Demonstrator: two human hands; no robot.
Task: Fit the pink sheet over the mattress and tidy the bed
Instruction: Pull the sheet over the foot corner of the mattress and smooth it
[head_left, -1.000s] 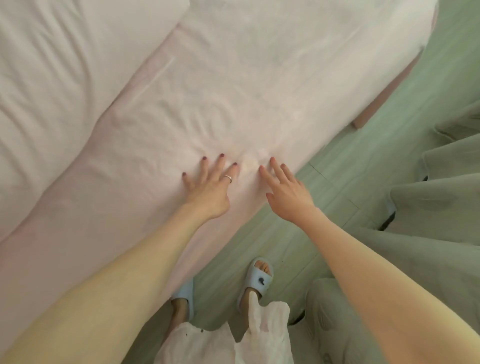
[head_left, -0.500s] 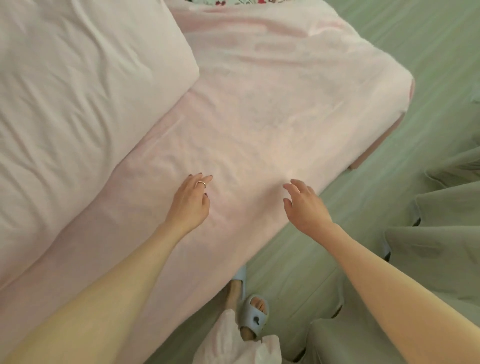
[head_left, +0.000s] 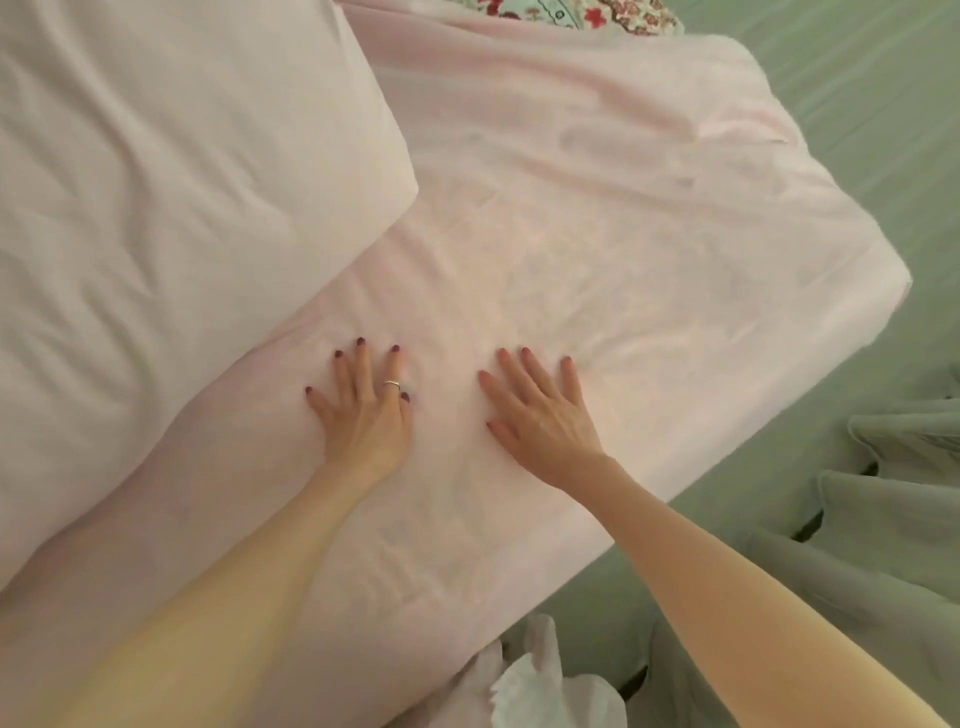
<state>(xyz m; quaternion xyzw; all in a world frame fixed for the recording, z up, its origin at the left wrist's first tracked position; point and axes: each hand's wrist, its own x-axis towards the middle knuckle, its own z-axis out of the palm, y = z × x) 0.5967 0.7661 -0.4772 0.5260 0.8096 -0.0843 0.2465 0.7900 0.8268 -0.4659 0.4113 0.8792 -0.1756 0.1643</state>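
Both hands — left hand (head_left: 363, 415), right hand (head_left: 540, 415) — press flat, fingers spread apart, on the creased pink sheet (head_left: 597, 249).

A patterned floral fabric (head_left: 571, 13) at the far end of the mattress is cut off by the top edge, its full shape unknowable. The pale pink folded duvet (head_left: 156, 208) runs out past the left and top edges, hiding the thin pink cotton sheet (head_left: 597, 234) beneath it. Both forearms leave the frame at the bottom, and the crumpled white garment (head_left: 545, 686) there is cropped too.
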